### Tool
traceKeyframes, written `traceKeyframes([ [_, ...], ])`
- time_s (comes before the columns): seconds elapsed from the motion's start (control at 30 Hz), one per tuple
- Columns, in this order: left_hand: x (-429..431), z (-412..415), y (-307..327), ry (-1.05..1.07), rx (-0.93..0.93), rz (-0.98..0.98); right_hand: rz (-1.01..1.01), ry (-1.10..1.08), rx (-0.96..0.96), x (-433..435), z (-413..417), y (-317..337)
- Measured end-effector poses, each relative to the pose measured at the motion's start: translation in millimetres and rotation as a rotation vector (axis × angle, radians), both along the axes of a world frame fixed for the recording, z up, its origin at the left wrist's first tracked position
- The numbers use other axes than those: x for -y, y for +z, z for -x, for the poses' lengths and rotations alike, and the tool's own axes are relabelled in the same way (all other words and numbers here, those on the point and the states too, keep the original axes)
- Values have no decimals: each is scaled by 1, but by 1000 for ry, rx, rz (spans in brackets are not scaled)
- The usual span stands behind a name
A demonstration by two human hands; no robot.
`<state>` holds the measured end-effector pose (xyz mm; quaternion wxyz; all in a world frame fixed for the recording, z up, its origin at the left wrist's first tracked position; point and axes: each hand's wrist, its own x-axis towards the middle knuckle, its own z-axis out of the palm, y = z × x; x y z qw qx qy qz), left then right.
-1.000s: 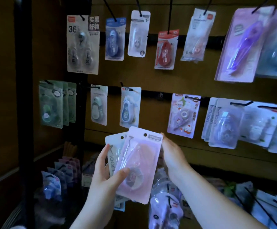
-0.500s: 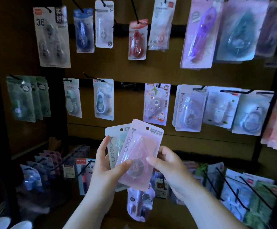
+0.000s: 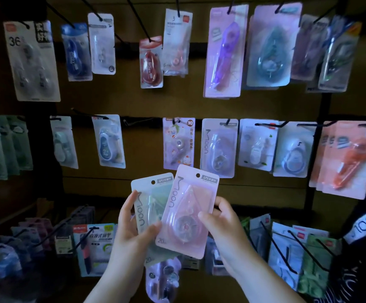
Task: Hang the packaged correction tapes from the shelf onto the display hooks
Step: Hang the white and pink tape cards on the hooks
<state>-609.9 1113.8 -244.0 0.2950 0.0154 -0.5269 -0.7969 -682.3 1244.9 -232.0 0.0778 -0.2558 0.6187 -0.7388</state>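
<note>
**A:** What's changed in the last second?

**B:** The right hand (image 3: 223, 232) has come round from behind. Its thumb now lies on the front of the pink pack (image 3: 188, 213) with the fingers behind the right edge, so that grip pinches the pack. The view has also swung right, towards the middle row.

**A:** And the other hand?

**B:** The left hand (image 3: 134, 235) pinches the green-tinted pack (image 3: 149, 200), with the thumb across the lower front and the fingers up the left edge. The two packs are fanned wider than before. The pink one sits in front, tilted to the right and overlapping the green one.

**A:** Is the left thumb still on the pink one?

**B:** It reaches the pink pack's lower left corner, but the light is dim, so I can't tell whether it presses there.

**A:** What does that mean for the job?

**B:** I'd say the pink pack is being peeled off to go up alone. Both packs are in the hands, below the middle row, and neither is hung yet. A matching Moon pack (image 3: 218, 147) hangs just above on its hook (image 3: 228, 121), which is probably the target. The pink pack's hang hole (image 3: 198, 175) is uncovered, near the top edge, below that hook.
</note>
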Motion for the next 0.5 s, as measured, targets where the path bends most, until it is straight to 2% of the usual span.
traceKeyframes([
  [0.27,-40,25,5,-23,46,52,128,-205,-58,-59,17,15],
  [0.5,-45,29,13,-40,22,44,106,-272,-294,-66,23,76],
])
